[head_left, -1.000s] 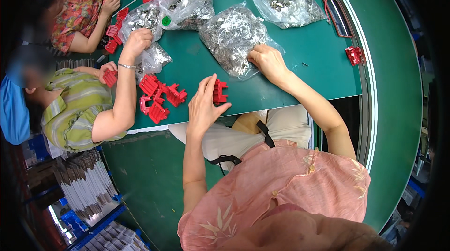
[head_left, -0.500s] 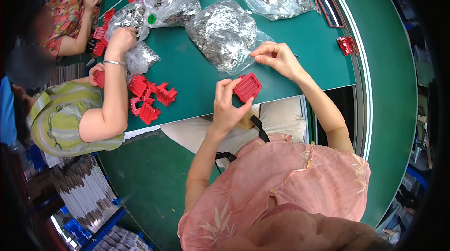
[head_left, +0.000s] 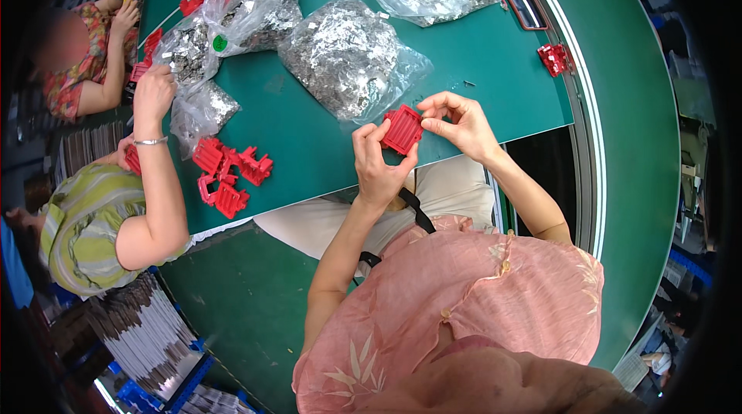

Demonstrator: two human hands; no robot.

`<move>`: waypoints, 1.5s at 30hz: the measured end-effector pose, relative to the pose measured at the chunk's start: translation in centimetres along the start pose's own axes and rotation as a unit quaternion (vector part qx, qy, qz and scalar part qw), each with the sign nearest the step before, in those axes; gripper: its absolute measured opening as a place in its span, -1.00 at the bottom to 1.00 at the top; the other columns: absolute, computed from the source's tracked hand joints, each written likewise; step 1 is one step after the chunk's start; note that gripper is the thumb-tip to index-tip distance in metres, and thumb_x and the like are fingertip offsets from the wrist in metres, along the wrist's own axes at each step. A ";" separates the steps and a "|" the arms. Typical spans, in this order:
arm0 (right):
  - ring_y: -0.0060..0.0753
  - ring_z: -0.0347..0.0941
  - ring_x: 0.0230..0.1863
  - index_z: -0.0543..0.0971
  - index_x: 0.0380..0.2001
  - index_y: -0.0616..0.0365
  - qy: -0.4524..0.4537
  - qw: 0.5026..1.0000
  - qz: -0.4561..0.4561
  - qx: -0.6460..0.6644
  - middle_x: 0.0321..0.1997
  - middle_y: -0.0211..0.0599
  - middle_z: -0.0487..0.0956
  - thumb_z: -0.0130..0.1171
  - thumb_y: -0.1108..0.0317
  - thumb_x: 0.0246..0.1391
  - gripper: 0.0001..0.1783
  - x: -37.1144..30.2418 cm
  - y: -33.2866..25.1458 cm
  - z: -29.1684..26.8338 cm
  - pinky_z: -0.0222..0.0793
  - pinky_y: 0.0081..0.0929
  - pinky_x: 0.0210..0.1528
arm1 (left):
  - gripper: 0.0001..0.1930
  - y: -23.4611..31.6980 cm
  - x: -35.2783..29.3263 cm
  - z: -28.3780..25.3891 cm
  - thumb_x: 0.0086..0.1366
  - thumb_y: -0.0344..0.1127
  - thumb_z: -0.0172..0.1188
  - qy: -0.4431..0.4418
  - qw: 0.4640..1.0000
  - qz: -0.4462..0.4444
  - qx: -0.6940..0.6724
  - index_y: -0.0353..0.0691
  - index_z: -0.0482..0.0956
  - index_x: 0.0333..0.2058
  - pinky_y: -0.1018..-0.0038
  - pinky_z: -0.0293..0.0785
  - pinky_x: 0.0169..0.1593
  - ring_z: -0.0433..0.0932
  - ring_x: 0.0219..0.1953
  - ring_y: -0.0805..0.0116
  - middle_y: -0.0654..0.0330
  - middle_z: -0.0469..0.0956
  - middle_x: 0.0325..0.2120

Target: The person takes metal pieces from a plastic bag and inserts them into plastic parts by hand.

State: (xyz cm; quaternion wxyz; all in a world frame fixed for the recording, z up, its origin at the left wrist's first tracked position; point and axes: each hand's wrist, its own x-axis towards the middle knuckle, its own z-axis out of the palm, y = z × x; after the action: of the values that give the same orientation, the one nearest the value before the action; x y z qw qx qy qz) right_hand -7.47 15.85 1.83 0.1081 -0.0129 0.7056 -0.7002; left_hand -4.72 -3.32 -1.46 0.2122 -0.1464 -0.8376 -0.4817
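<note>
Left hand [head_left: 379, 171] clamps the red slotted housing [head_left: 403, 130]; right hand [head_left: 464, 129] has reached its right edge, so both work it; right pinch unclear.

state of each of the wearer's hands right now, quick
Left hand: closed on the red plastic part.
Right hand: thumb and fingers at that part's right edge; whether they pinch anything small cannot be told.
</note>
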 end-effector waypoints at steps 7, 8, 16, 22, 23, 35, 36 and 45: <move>-0.40 0.47 -0.28 0.59 -0.22 0.22 0.061 0.951 -0.148 -0.266 -0.35 -0.35 0.59 0.34 0.53 -0.07 -0.72 -0.7 -1.6 1.4 0.42 -0.44 -0.23 | -0.34 -0.1 0.0 0.0 -0.12 -0.38 0.52 0.005 1.000 0.022 0.003 -0.32 0.44 0.00 0.27 0.48 -0.11 0.45 -0.13 0.09 0.01 0.37 -0.17; -0.32 0.48 -0.26 0.57 -0.25 0.22 0.064 0.937 -0.165 -0.300 -0.35 -0.32 0.59 0.34 0.54 -0.08 -0.74 -0.8 -1.8 1.4 0.42 -0.41 -0.23 | -0.32 0.0 0.1 0.0 -0.11 -0.39 0.52 0.001 0.999 0.033 0.008 -0.32 0.41 0.02 0.26 0.49 -0.13 0.45 -0.14 0.06 -0.01 0.36 -0.17; -0.26 0.49 -0.26 0.52 -0.33 0.21 0.071 0.935 -0.191 -0.290 -0.35 -0.29 0.58 0.31 0.57 -0.10 -0.78 -0.8 -1.7 2.1 0.41 -0.33 -0.18 | -0.35 -0.2 0.0 0.1 -0.14 -0.38 0.53 0.017 0.999 0.041 0.006 -0.33 0.45 -0.02 0.27 0.48 -0.12 0.46 -0.15 0.07 0.00 0.39 -0.18; -0.41 0.45 -0.34 0.54 -0.30 0.20 0.057 0.953 -0.113 -0.274 -0.40 -0.36 0.54 0.35 0.53 -0.08 -0.76 -0.7 -1.8 1.5 0.37 -0.45 -0.25 | -0.35 -0.2 -0.1 0.1 -0.14 -0.39 0.53 0.015 0.998 0.059 0.012 -0.32 0.47 -0.03 0.27 0.49 -0.14 0.47 -0.16 0.08 0.01 0.41 -0.19; -0.53 0.44 -0.35 0.55 -0.29 0.19 0.034 0.968 -0.049 -0.242 -0.40 -0.43 0.53 0.37 0.50 -0.04 -0.76 -0.4 -1.8 1.2 0.33 -0.55 -0.29 | -0.34 -0.1 0.0 0.0 -0.13 -0.41 0.52 0.012 0.997 0.069 0.022 -0.33 0.44 0.00 0.27 0.50 -0.16 0.48 -0.17 0.07 0.00 0.39 -0.19; -0.74 0.38 -0.51 0.56 -0.36 0.20 -0.217 0.962 0.138 -0.097 -0.53 -0.51 0.52 0.37 0.40 0.03 -0.81 4.0 -2.3 -2.0 0.32 -0.65 -0.50 | -0.37 -0.9 0.0 -0.3 -0.12 -0.44 0.52 -0.013 0.998 0.063 -0.004 -0.34 0.48 -0.01 0.41 0.57 -0.28 0.50 -0.17 0.21 0.04 0.37 -0.14; -0.72 0.41 -0.51 0.59 -0.32 0.21 -0.262 0.951 0.097 -0.134 -0.50 -0.46 0.56 0.31 0.38 0.09 -0.84 4.9 -2.5 -2.4 0.35 -0.63 -0.53 | -0.37 -1.0 -0.1 -0.4 -0.11 -0.45 0.52 -0.015 0.999 0.040 -0.013 -0.35 0.48 0.00 0.45 0.59 -0.30 0.50 -0.17 0.26 0.05 0.35 -0.11; 0.06 0.59 -0.33 0.69 -0.35 0.13 0.096 0.885 -0.183 -0.417 -0.42 -0.03 0.64 0.30 0.27 -0.01 -0.81 16.5 0.1 -2.5 0.48 -0.09 -0.25 | -0.37 -0.8 -0.1 0.0 -0.07 -0.46 0.50 -0.034 0.998 0.021 -0.038 -0.40 0.46 0.03 0.47 0.61 -0.27 0.51 -0.15 0.29 0.04 0.33 -0.09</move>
State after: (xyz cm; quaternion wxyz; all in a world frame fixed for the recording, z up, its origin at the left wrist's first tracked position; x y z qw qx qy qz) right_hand -24.04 15.53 -0.50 -0.1055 -0.1186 0.9244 -0.3468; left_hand -4.95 -3.71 -2.10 0.1877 -0.1886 -0.8219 -0.5037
